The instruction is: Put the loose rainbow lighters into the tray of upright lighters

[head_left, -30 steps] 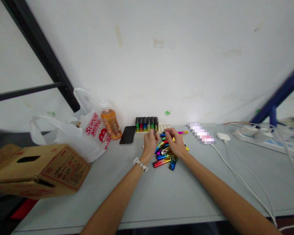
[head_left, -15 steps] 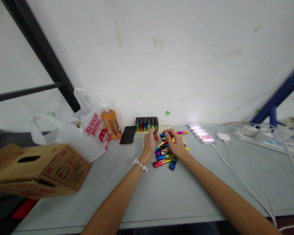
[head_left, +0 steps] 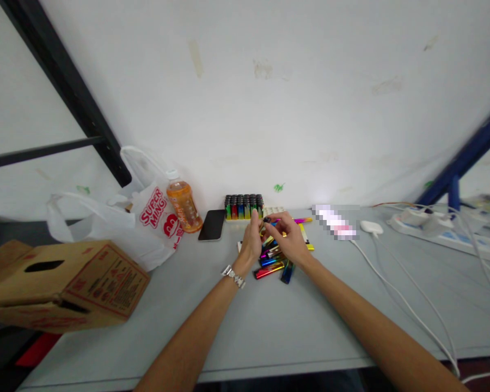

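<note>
Colourful cigarette lighters (head_left: 269,270) lie in a loose pile on the desk under and between my hands. My left hand (head_left: 250,242), with a metal bracelet at the wrist, is at the pile's left side, thumb pointing up, fingers curled and partly hidden around a lighter. My right hand (head_left: 289,238) reaches in from the right, its fingertips pinching a dark-topped lighter (head_left: 266,220) close to the left fingers. Just behind stands a tray of upright lighters (head_left: 244,207) with black tops in tight rows. A pale, studded-looking holder (head_left: 274,209) sits beside it, partly hidden by my right hand.
To the left are a phone (head_left: 212,225), an orange drink bottle (head_left: 185,204), a white plastic bag (head_left: 147,239) and a cardboard box (head_left: 98,283). On the right lie a blurred-out device (head_left: 335,222), a white charger (head_left: 371,227), cables and a power strip (head_left: 445,234). A wall rises behind.
My right hand has moved slightly left, bringing its fingertips to my left hand with a lighter between them. My left thumb has straightened upward. The tray of lighters stays put.
</note>
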### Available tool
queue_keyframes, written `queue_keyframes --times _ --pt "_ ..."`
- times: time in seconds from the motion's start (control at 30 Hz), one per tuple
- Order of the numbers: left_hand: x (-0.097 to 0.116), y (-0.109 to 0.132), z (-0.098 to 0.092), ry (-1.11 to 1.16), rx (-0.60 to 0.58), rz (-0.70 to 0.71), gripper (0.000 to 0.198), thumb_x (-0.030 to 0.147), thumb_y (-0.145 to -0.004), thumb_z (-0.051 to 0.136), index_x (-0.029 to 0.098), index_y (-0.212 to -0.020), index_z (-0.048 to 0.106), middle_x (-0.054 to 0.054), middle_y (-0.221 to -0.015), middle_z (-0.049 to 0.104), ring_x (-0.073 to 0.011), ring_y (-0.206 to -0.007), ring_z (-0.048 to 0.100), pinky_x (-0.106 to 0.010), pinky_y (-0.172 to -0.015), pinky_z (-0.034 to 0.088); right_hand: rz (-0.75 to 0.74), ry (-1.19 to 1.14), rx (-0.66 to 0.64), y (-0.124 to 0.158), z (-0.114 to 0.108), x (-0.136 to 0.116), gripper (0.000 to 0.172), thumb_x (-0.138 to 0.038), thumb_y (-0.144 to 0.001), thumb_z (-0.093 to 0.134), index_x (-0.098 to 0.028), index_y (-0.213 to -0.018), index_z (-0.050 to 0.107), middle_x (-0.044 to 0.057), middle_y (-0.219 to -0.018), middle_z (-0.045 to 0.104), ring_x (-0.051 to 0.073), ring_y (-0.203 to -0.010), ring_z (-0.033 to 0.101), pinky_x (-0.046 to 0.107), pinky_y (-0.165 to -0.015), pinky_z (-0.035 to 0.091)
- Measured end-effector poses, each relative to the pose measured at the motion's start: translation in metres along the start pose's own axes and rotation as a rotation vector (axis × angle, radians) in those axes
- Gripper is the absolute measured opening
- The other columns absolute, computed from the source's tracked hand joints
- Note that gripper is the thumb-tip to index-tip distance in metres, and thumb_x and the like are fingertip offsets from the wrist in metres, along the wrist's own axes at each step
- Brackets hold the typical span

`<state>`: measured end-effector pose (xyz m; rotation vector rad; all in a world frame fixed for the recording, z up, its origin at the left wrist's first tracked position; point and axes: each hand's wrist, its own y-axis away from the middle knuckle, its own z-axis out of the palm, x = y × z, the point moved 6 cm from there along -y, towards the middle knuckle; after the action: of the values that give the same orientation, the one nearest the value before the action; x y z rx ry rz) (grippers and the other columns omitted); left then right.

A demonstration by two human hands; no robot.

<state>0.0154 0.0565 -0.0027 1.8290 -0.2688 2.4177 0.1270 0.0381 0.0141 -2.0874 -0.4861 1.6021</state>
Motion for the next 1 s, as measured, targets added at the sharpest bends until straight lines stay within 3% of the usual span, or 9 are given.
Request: queue_keyframes --times 0.13,0.23,0.3,0.4,0.47,0.53,0.8,1.0 --pt "0.0 -0.002 -0.006 -0.297 -0.014 0.056 0.071 0.075 -0.091 0.017 0.019 -0.09 0.06 -0.002 -0.068 0.056 -0.0157 -0.064 0.055 -0.024 -0.052 0.039 0.128 -0.215 -0.034 -0.004 0.001 0.009 0.031 -0.05 -0.083 0.068 -0.023 -0.097 0.061 -0.002 -0.067 0.062 0.016 -0.057 0.06 0.028 -0.054 0.048" --pt "0.021 -0.001 -0.021 -0.771 0.127 0.247 0.043 0.054 -0.098 0.033 0.02 -0.101 0.059 -0.008 -0.098 0.063 -0.0207 -0.096 0.06 -0.031 -0.078 0.048 0.135 -0.292 0.017 -0.013 -0.01 0.014 0.032 -0.048 -0.08 0.072 -0.022 -0.093 0.059 -0.002 -0.067 0.065 0.016 -0.06 0.064 0.027 -0.057 0.05" --pt "0.034 0.003 -0.026 -1.089 0.164 0.343 0.027 0.041 -0.095 0.045 0.019 -0.1 0.059 -0.009 -0.103 0.062 -0.0221 -0.101 0.06 -0.035 -0.089 0.046 0.101 -0.279 0.081 -0.021 -0.021 0.019 0.034 -0.046 -0.078 0.074 -0.022 -0.096 0.059 0.001 -0.079 0.069 0.016 -0.064 0.067 0.029 -0.061 0.053" --pt "0.033 0.005 -0.028 -1.332 -0.043 0.279 0.022 0.041 -0.087 0.058 0.019 -0.09 0.062 -0.007 -0.094 0.064 -0.022 -0.09 0.062 -0.033 -0.083 0.047 0.054 -0.156 0.119 -0.038 -0.033 0.03 0.035 -0.045 -0.08 0.071 -0.022 -0.106 0.061 0.003 -0.09 0.071 0.017 -0.069 0.069 0.03 -0.064 0.053" --pt "0.027 0.007 -0.027 -1.391 -0.18 0.213 0.026 0.045 -0.081 0.066 0.02 -0.085 0.064 -0.006 -0.091 0.066 -0.0221 -0.087 0.063 -0.032 -0.078 0.047 0.045 -0.014 0.083 -0.051 -0.034 0.039 0.029 -0.043 -0.085 0.065 -0.021 -0.105 0.065 0.003 -0.081 0.071 0.018 -0.07 0.069 0.029 -0.064 0.052" --pt "0.023 0.008 -0.028 -1.42 -0.218 0.185 0.027 0.046 -0.077 0.07 0.02 -0.083 0.066 -0.006 -0.091 0.067 -0.023 -0.086 0.063 -0.031 -0.074 0.046 0.015 0.099 0.05 -0.066 -0.031 0.047 0.025 -0.039 -0.086 0.063 -0.021 -0.102 0.067 0.003 -0.079 0.072 0.018 -0.071 0.068 0.03 -0.066 0.051" --pt "0.022 0.005 -0.031 -1.233 -0.127 0.258 0.014 0.027 -0.074 0.073 0.023 -0.071 0.06 -0.002 -0.068 0.063 -0.0197 -0.065 0.058 -0.027 -0.062 0.037 -0.1 0.354 -0.136 -0.112 -0.005 0.06 0.016 -0.022 -0.082 0.062 -0.019 -0.093 0.073 0.003 -0.082 0.074 0.017 -0.07 0.067 0.031 -0.074 0.051" --pt "0.029 0.005 -0.03 -1.086 -0.061 0.315 0.018 0.04 -0.087 0.063 0.022 -0.084 0.061 -0.001 -0.069 0.062 -0.0188 -0.065 0.056 -0.026 -0.062 0.034 -0.105 0.39 -0.208 -0.121 0.001 0.068 0.016 -0.021 -0.085 0.062 -0.019 -0.095 0.075 0.003 -0.083 0.073 0.016 -0.071 0.065 0.03 -0.074 0.051"
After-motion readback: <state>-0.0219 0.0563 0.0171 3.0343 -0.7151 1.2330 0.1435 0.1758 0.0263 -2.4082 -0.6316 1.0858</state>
